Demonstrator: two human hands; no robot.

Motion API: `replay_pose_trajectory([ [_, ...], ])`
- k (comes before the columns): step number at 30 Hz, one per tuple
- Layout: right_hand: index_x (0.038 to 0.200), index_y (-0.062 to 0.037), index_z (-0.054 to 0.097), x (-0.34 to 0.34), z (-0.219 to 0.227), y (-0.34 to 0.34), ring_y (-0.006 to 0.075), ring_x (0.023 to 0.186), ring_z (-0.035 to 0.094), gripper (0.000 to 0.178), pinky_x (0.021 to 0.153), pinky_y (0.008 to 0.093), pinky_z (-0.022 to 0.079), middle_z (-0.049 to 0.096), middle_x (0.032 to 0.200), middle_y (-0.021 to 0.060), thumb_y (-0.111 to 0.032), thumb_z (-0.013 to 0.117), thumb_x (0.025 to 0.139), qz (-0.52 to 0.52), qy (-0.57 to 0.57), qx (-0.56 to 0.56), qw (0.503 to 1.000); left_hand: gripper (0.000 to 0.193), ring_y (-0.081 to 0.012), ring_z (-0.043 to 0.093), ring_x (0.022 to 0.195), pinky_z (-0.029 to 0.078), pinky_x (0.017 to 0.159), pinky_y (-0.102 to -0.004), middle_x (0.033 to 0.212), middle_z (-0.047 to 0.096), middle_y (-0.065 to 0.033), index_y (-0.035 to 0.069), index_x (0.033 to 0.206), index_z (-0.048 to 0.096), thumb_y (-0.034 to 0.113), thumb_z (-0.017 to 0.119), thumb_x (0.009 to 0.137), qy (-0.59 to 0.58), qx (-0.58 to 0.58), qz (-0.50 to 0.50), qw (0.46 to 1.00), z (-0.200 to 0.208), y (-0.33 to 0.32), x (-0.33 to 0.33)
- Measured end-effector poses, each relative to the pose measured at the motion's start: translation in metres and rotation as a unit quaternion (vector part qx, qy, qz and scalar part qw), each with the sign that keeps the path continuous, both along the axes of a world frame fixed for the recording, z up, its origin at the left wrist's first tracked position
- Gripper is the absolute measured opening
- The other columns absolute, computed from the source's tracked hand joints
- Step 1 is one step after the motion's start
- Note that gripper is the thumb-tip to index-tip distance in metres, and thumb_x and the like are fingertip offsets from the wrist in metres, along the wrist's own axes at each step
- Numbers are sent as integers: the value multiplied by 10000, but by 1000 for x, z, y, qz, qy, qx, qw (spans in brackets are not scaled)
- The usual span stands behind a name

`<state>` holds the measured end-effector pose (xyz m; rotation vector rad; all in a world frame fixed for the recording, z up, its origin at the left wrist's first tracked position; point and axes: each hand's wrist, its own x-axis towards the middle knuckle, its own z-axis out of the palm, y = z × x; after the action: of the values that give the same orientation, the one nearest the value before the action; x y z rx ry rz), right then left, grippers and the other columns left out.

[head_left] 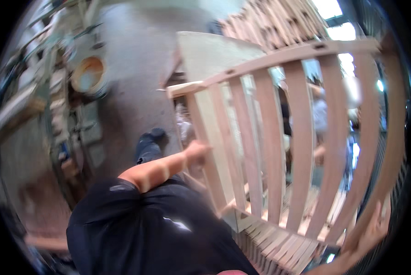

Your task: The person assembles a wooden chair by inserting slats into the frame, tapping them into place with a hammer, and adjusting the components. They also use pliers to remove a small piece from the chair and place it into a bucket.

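A large wooden slatted panel, pale and unfinished, is tilted up in front of me and fills the right half of the view. Its several slats run between two rails, the far one with dark slots. My left hand is closed on the panel's left outer slat, with the fingers partly hidden and blurred. At the lower right, my right hand lies against the panel's right outer slat, its fingers around the edge.
Stacked wooden pieces lie below the panel, and more stacked slatted parts stand at the far side. A pale board is behind the panel. An orange-rimmed bucket and a cluttered bench are on the left. Another person shows through the slats.
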<state>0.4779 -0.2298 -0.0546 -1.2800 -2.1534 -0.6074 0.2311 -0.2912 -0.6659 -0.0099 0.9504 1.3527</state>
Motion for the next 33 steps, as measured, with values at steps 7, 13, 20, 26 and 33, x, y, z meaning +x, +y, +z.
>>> replay_pose_trajectory([
  [7,1266,-47,624,50,-64,24,231,996,673,373,869,399,550,694,1132,168,-269,640,966,138,136,23,981,334,-173,642,830,513,764,-356,919,720,-94,-15,1055,718,248,747,853,241,-7,216,946,76,-67,54],
  [13,1198,-34,645,-3,-85,33,215,941,670,343,813,383,548,698,1077,160,-245,682,930,296,241,-11,924,185,-116,574,790,483,716,-330,808,646,-35,-4,920,680,175,692,874,320,95,528,781,99,-136,58],
  [20,1119,-20,669,-92,-96,-20,195,876,668,311,747,363,546,703,1012,151,-218,730,887,411,359,-57,836,210,-89,555,683,469,596,-318,747,630,-14,-13,887,675,194,638,881,376,27,698,609,255,-389,-13],
  [26,1052,-7,690,-206,-92,-83,179,821,666,286,691,346,544,708,957,143,-194,771,851,503,457,-119,724,442,-168,652,844,516,756,-343,945,696,-116,-65,1019,675,316,792,825,471,-81,810,340,327,-610,-4],
  [33,973,8,715,-386,-104,-215,159,756,663,261,625,327,542,712,893,134,-166,820,808,613,548,-257,508,580,-237,657,1074,546,910,-379,1154,679,-175,-47,1171,660,347,839,786,558,-188,808,-19,395,-753,110],
])
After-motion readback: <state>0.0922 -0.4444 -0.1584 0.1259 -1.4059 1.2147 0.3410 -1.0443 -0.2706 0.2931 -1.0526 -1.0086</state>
